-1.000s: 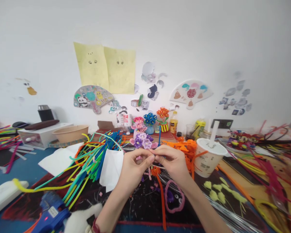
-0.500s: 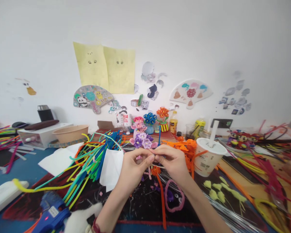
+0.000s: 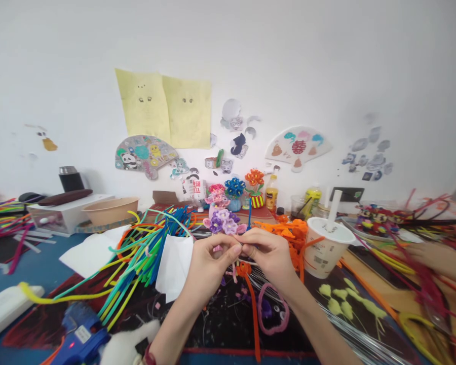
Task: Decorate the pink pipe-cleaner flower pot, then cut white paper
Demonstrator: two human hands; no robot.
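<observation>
While the left hand (image 3: pixel 213 264) and right hand (image 3: pixel 269 257) are pinching a tiny, mostly hidden piece (image 3: pixel 236 238) between their fingertips, fuzzy purple flowers (image 3: pixel 225 222) are clustering just beyond. A soft pink loop (image 3: pixel 271 331) is lying near the red-edged dark mat's (image 3: pixel 224 327) front border, scrap-strewn space opening leftward.

Pinched piece (image 3: pixel 236 238): too small to tell | glue gun (image 3: pixel 81 332): bottom edge cuts it | co-worker's hand (image 3: pixel 421 253): blurred

Pinkish piece (image 3: pixel 235 236), mostly hidden, pinched between fingertips (image 3: pixel 236 249).
</observation>
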